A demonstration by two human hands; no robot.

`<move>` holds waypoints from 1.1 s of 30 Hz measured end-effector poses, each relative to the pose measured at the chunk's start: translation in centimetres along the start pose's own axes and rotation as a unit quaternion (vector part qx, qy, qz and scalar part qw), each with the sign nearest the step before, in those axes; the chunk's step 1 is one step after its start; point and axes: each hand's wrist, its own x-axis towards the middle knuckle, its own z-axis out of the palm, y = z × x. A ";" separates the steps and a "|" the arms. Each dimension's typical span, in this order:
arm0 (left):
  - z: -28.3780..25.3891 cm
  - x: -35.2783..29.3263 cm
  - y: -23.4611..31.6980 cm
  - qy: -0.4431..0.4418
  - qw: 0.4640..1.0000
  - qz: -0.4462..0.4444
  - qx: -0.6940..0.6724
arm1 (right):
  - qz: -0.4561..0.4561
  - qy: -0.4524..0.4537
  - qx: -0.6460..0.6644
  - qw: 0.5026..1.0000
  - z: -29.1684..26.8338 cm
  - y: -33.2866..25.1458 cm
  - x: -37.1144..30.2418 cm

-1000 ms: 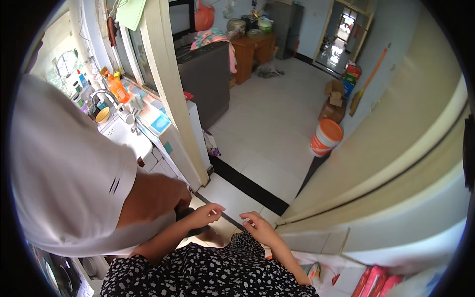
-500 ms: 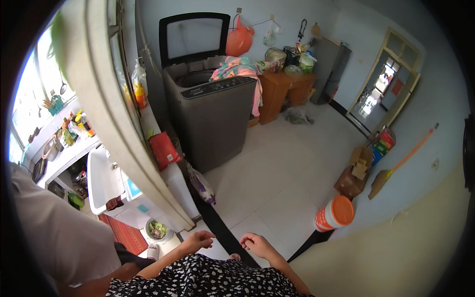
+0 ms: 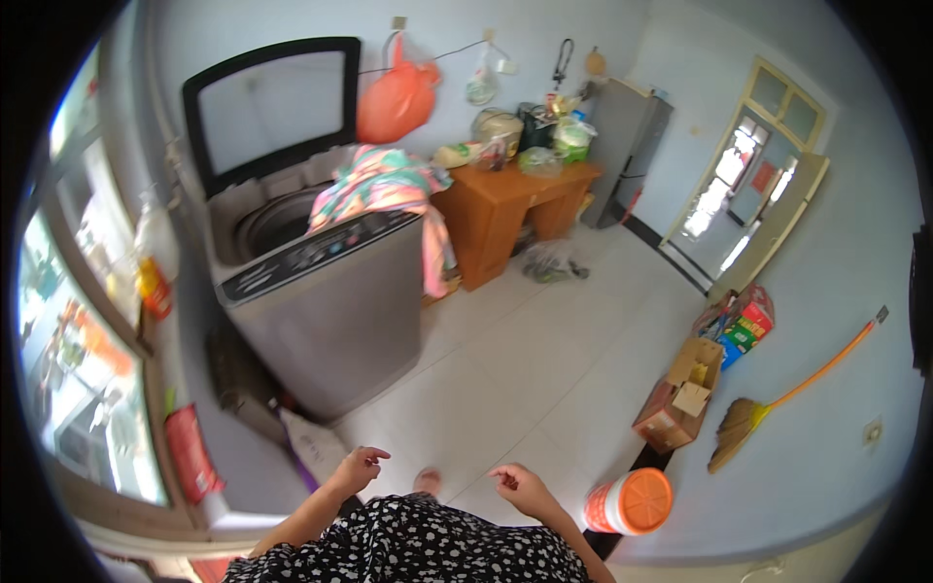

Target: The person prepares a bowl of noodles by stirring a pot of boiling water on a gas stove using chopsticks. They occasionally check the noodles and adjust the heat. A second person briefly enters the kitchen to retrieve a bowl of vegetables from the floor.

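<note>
Off-white tile flooring (image 3: 554, 360) is spreading across the room, and a grey, box-shaped washing machine (image 3: 330, 330) is standing on it at the left, its dark-framed lid tilting up. Past the machine, an orange-brown wooden desk (image 3: 481, 233) is carrying bags and containers, with a tall grey refrigerator (image 3: 627, 146) standing beyond it. Striped pink, green and orange cloth (image 3: 384, 185) is draping over the machine's rim and trailing down its side. Along the right wall, an orange-handled straw broom (image 3: 741, 428) is hanging near an open brown cardboard box (image 3: 666, 428). A round white-and-orange bucket with an orange lid (image 3: 637, 502) is standing by that wall, while a white bag with a purple edge (image 3: 313, 447) is lying beside the machine's foot. Lowest, 2 bare hands are hovering apart: the left hand (image 3: 357, 470) is staying empty near the bag, fingers loosely bending; the right hand (image 3: 522, 489), nearest the bucket, is curling its fingers inward, apparently gripping nothing.
</note>
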 end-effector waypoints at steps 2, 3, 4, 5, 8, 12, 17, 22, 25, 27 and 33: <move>1.4 8.7 4.9 -0.085 0.991 0.072 0.078 | 0.015 0.032 -0.029 0.999 -5.1 -1.0 3.4; 3.0 12.5 7.6 -0.114 0.981 0.113 0.108 | 0.028 0.052 -0.023 0.998 -7.5 -1.1 4.6; 4.1 16.7 10.6 -0.136 0.967 0.157 0.145 | 0.032 0.073 -0.013 0.997 -10.0 -0.7 6.6; 5.5 20.2 13.3 -0.166 0.952 0.190 0.175 | 0.051 0.081 0.006 0.995 -12.0 0.9 8.2; 10.8 29.2 22.2 -0.247 0.915 0.209 0.242 | 0.100 0.124 -0.001 0.987 -19.3 4.7 12.0; 19.0 41.3 28.3 -0.289 0.886 0.228 0.283 | 0.120 0.162 -0.003 0.980 -30.8 12.4 16.0; 27.0 55.7 32.6 -0.305 0.896 0.209 0.246 | 0.138 0.186 -0.066 0.970 -48.6 16.8 23.9; 30.9 67.7 38.7 -0.221 0.888 0.258 0.310 | 0.098 0.152 -0.207 0.962 -64.7 17.6 33.6; 32.7 75.2 41.3 -0.176 0.914 0.239 0.276 | 0.086 0.141 -0.167 0.972 -72.0 19.8 40.0; 34.6 81.4 42.0 -0.150 0.937 0.208 0.239 | 0.081 0.125 -0.167 0.975 -77.1 22.1 44.7; 41.8 103.1 54.6 -0.203 0.917 0.144 0.312 | 0.072 0.132 -0.181 0.972 -94.8 27.5 56.4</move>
